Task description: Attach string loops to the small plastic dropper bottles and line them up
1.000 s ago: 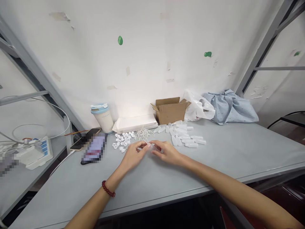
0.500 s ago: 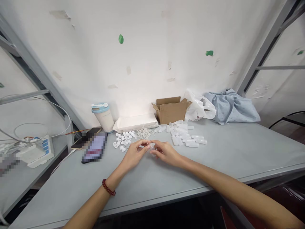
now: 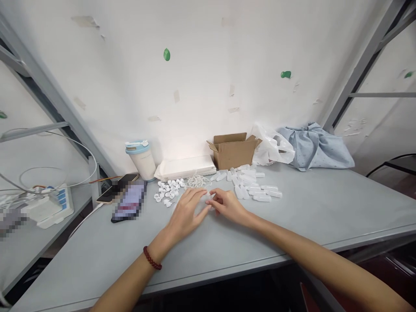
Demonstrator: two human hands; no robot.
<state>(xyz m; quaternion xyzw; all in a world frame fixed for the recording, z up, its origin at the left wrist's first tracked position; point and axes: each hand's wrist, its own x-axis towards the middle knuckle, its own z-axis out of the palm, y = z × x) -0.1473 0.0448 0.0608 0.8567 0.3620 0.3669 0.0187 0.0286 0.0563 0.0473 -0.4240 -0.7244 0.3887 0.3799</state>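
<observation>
The left hand (image 3: 188, 210) and the right hand (image 3: 231, 209) meet low over the middle of a grey table (image 3: 227, 247), with a small see-through plastic piece (image 3: 205, 199) between their fingertips. The left thumb and forefinger stand wide apart, one on the near side of the piece and one on the far side; whether they grip it, I cannot tell. The right thumb and forefinger are bent with a narrow gap, their tips right at the piece, and their grip is also unclear. A dark red bead bracelet (image 3: 152, 258) circles the left wrist. Just beyond the left hand, to its left, lies a scatter of white caps (image 3: 167, 189), and beside them, straight beyond the hands, a tangled heap of thin white strips (image 3: 196, 181). Clear plastic bottles (image 3: 261, 198) lie loosely heaped beyond the right hand and to its right. Farther back, along the wall, stand a cup (image 3: 143, 163) with a blue lid, a flat white stack (image 3: 186, 167), an open cardboard box (image 3: 234, 156), a white plastic bag (image 3: 270, 147) and a light blue cloth bundle (image 3: 316, 149). A phone (image 3: 131, 177) lies on the far left.
</observation>
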